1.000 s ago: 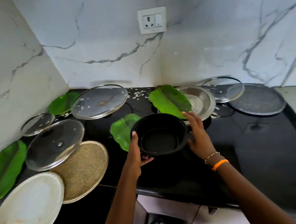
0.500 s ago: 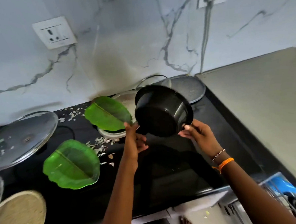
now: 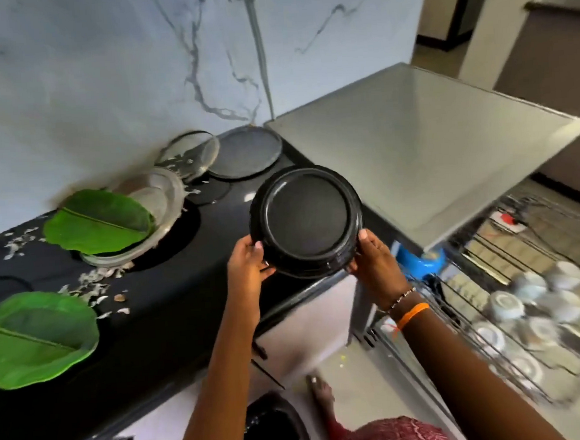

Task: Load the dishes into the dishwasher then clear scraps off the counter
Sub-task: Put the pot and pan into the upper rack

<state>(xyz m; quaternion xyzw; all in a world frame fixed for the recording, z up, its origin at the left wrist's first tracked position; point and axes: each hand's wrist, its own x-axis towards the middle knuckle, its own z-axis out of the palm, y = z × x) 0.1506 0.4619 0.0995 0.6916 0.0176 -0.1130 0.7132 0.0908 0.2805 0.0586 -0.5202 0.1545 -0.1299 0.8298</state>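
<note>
A person holds a black bowl [image 3: 306,222] in the air with both hands, its flat underside turned toward the camera. The left hand [image 3: 249,269] clasps the rim at the lower left, fingers curled over the edge; the right hand [image 3: 376,265] clasps the lower right, thumb pressed on the rim, a beaded bracelet and an orange band [image 3: 410,314] at its wrist. The bowl hangs above the near edge of the black surface [image 3: 170,297], clear of it.

To the left of the left hand, a green leaf [image 3: 98,221] lies in a steel plate [image 3: 164,208], and white scraps [image 3: 90,285] are scattered on the surface between it and a second green leaf [image 3: 36,337] farther left and nearer the camera. Beyond the hands, against the marble wall [image 3: 100,78], a glass lid [image 3: 191,154] leans beside a flat dark round plate [image 3: 246,152].

To the right of the right hand stands a grey appliance top [image 3: 414,152]. Below and to the right of that hand, a wire dishwasher rack [image 3: 516,334] is pulled out, loaded with upturned cups and bowls, blurred. A blue object [image 3: 418,262] shows just beside the right hand, under the grey top; what it is cannot be told. A bare foot [image 3: 321,389] stands on the floor below the hands.
</note>
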